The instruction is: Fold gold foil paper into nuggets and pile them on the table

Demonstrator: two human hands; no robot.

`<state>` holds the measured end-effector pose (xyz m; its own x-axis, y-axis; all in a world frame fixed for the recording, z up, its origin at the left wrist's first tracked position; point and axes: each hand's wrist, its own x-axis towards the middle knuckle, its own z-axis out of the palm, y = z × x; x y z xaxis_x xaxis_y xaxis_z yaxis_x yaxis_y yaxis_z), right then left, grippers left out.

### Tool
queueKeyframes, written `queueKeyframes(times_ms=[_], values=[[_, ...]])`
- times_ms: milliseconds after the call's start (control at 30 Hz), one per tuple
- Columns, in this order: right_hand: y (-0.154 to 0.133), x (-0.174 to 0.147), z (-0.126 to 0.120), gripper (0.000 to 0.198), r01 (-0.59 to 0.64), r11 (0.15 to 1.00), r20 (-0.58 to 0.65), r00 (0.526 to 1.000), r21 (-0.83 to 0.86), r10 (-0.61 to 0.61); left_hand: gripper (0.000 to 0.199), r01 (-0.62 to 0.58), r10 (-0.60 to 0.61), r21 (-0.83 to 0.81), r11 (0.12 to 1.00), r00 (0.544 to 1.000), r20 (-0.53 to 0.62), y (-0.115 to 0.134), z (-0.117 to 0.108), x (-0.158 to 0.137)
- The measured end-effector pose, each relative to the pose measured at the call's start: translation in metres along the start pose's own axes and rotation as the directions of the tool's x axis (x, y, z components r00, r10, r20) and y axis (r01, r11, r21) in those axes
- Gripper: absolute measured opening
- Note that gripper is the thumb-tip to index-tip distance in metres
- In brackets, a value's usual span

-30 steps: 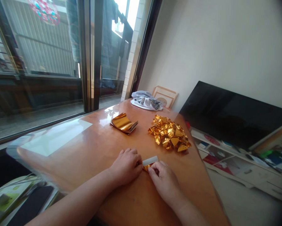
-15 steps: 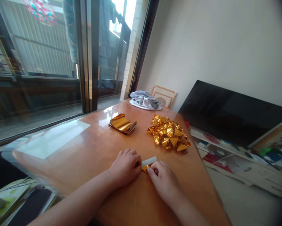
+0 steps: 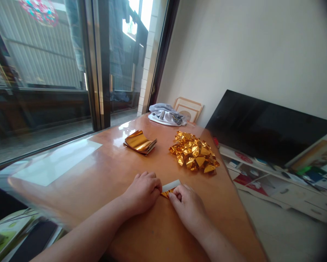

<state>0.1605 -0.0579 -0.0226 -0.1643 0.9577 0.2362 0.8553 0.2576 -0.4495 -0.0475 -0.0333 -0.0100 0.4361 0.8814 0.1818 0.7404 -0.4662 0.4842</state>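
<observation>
A sheet of gold foil paper [image 3: 171, 186], partly folded with its pale back showing along the far side, lies between my hands near the front of the table. My left hand [image 3: 144, 193] is closed on its left end, the fingers curled. At the right end my right hand [image 3: 189, 205] pinches the paper between thumb and fingers. Parts of the sheet are hidden under both hands. Beyond them on the left is a stack of flat gold foil sheets [image 3: 140, 142]. To the right sits a heap of folded gold foil pieces [image 3: 194, 152].
The brown table [image 3: 111, 174] has a white sheet [image 3: 56, 162] at its left edge. Folded cloth [image 3: 166, 115] and wooden frames [image 3: 189, 107] stand at its far end. A television [image 3: 269, 127] and a low white cabinet [image 3: 286, 194] are off to the right.
The whole view has shifted slightly, so everything sits a little further left and up. Both hands keep hold of the foil paper, with hardly any change in their grip.
</observation>
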Motion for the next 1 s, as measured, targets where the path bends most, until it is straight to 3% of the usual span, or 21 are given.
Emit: queueKeyframes(times_ms=[267,667,1000], values=[[0.001,0.002,0.002,0.019,0.009,1.0,0.002,1.0,-0.013,-0.009,0.023,0.024,-0.023,0.044,0.999,1.0,-0.021,0.003,0.001,0.003],[0.0,0.001,0.002,0.019,-0.001,1.0,-0.001,1.0,-0.021,0.001,0.011,0.04,-0.036,0.088,0.995,0.998,-0.043,0.006,0.006,0.003],[0.001,0.002,0.003,0.019,0.002,1.0,-0.008,1.0,-0.027,-0.002,0.025,0.065,-0.061,0.102,0.993,0.997,-0.038,0.01,0.005,0.004]])
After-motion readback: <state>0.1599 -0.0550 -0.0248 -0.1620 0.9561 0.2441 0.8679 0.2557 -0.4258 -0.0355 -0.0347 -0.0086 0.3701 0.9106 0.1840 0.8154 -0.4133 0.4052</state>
